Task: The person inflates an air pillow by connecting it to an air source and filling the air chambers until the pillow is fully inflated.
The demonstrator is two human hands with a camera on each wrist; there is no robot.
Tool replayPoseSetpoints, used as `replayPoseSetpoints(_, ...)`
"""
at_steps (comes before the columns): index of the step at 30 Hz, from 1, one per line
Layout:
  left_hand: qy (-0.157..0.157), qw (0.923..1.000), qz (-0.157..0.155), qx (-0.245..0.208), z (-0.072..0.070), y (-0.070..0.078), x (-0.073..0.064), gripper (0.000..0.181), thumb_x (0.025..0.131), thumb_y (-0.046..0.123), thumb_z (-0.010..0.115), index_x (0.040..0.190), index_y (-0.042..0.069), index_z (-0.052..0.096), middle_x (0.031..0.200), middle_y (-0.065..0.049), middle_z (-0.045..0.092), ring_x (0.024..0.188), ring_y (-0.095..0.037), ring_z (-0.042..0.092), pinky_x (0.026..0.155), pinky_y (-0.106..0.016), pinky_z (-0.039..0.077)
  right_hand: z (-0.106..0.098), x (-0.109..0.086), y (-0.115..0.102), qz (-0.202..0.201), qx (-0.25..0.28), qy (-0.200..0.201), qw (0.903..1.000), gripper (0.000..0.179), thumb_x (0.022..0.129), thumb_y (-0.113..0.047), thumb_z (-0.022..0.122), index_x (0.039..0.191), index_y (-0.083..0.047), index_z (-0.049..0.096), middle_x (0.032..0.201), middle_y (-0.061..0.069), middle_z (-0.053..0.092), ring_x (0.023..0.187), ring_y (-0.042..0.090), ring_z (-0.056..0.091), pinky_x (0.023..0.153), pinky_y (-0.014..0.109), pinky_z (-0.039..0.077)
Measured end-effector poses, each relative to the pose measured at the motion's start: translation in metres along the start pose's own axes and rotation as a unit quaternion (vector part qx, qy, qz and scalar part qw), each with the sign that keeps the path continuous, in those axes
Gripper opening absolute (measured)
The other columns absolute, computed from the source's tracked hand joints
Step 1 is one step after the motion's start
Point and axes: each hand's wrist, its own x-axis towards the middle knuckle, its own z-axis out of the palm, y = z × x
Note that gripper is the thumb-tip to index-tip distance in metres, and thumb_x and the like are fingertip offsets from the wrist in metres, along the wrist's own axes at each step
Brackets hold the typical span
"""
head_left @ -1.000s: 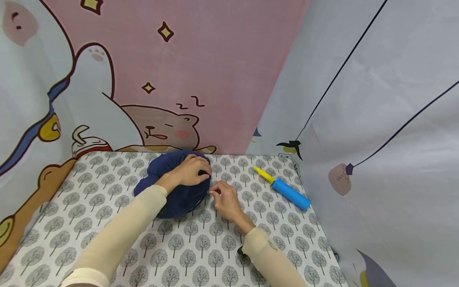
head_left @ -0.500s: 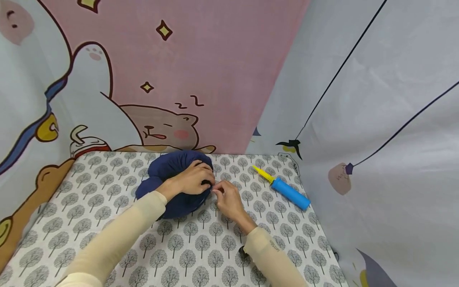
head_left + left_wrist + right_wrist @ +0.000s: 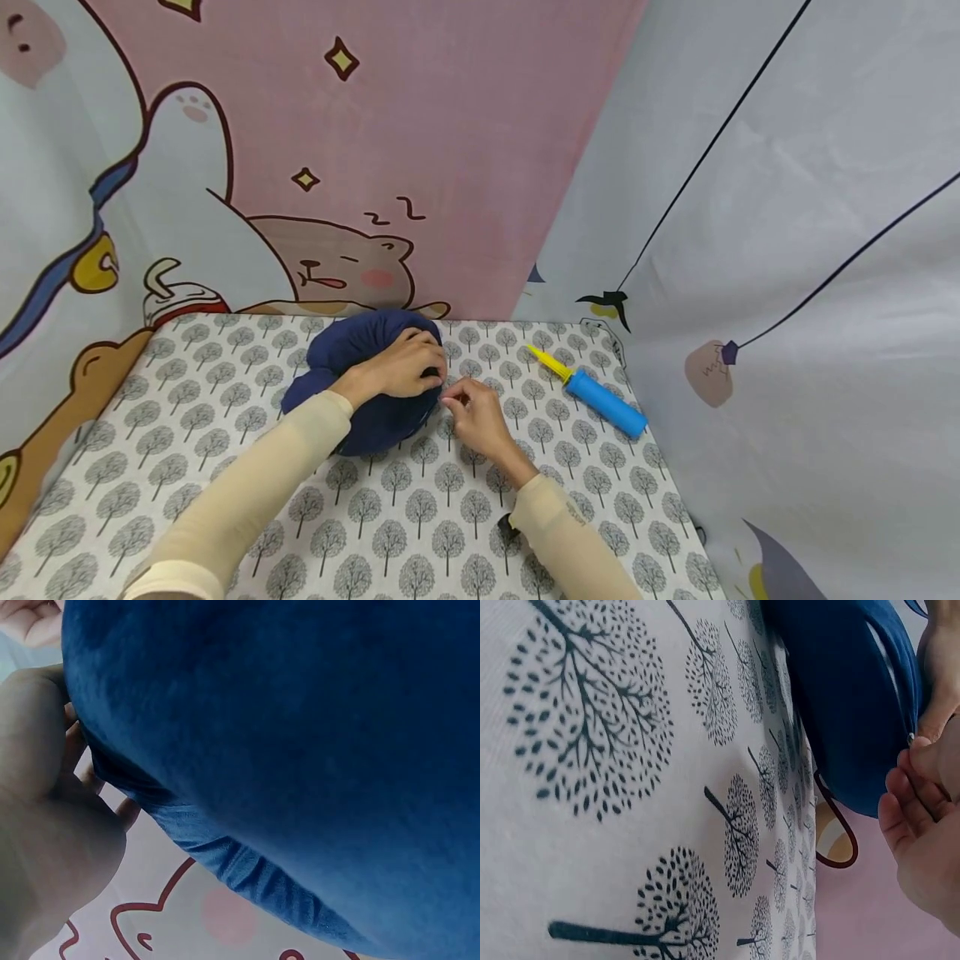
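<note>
A navy blue neck pillow (image 3: 375, 429) with a gathered inner edge lies on the tree-print cloth, near its back edge in the head view. Across its top reaches my left hand (image 3: 408, 365), whose curled fingers grip the right-hand rim; the left wrist view shows that hand (image 3: 52, 825) around the plush edge. My right hand (image 3: 478, 417) meets the same rim from the right. In the right wrist view, its thumb and finger pinch at a small metal zipper pull (image 3: 911, 739) on the seam. A pale line (image 3: 885, 656) runs along that seam.
To the right lies a blue hand pump (image 3: 606, 404) with a yellow nozzle (image 3: 549, 363). The cloth-covered table (image 3: 420, 533) ends at a cartoon-printed pink curtain (image 3: 480, 167) behind and a pale curtain (image 3: 787, 292) on the right.
My left hand has shifted slightly right and down along the pillow's rim. The right hand has moved a little upward along the edge, so both hands are closer together. The pump stays put.
</note>
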Motion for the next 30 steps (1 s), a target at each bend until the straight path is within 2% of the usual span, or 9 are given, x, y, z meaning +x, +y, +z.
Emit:
replayPoseSetpoints(8,0.028,0.9989,-0.034,-0.016,-0.004,-0.007,0.012,0.010,0.110,0.022,0.077,0.103,0.024,0.084,0.119,0.002,0.081,0.139,-0.033,0.063,0.129,-0.071,0.034,0.000,-0.005,-0.006,-0.042,0.042,-0.049,0.9970,0.005,0.105,-0.003,0.076,0.103,-0.008,0.077,0.098,0.009,0.079,0.085,0.019,0.070,0.078,0.031,0.060)
replayPoseSetpoints(16,0.035,0.9979,-0.052,-0.015,-0.006,-0.005,0.019,0.010,0.110,0.022,0.076,0.102,0.024,0.082,0.116,0.003,0.080,0.138,-0.033,0.061,0.127,-0.070,0.032,0.007,-0.009,-0.013,-0.025,0.059,-0.087,0.9942,0.004,0.105,-0.005,0.079,0.101,-0.007,0.080,0.096,0.006,0.079,0.080,0.007,0.064,0.072,0.033,0.058)
replayPoseSetpoints(20,0.038,0.9969,-0.069,-0.005,0.000,-0.005,0.019,0.010,0.110,0.023,0.076,0.102,0.024,0.082,0.117,0.003,0.080,0.139,-0.033,0.060,0.129,-0.071,0.030,0.011,-0.013,-0.011,-0.022,0.056,-0.088,0.9943,0.006,0.106,-0.008,0.079,0.101,-0.005,0.082,0.096,0.006,0.080,0.079,0.007,0.066,0.072,0.030,0.059)
replayPoseSetpoints(26,0.047,0.9948,-0.089,-0.014,0.005,-0.008,0.022,0.011,0.111,0.021,0.075,0.107,0.020,0.084,0.122,-0.001,0.081,0.136,-0.034,0.061,0.130,-0.074,0.029,0.011,-0.017,-0.007,-0.002,0.057,-0.079,0.9952,0.009,0.106,-0.010,0.080,0.105,-0.003,0.085,0.099,0.004,0.082,0.080,0.013,0.069,0.071,0.033,0.060)
replayPoseSetpoints(30,0.028,0.9954,-0.090,-0.020,0.010,-0.011,0.023,0.014,0.111,0.026,0.074,0.119,0.021,0.085,0.136,-0.004,0.080,0.143,-0.035,0.060,0.131,-0.077,0.027,0.009,-0.018,-0.005,0.001,0.051,-0.084,0.9952,0.009,0.106,-0.010,0.080,0.106,-0.003,0.085,0.100,0.005,0.082,0.081,0.015,0.071,0.072,0.029,0.061)
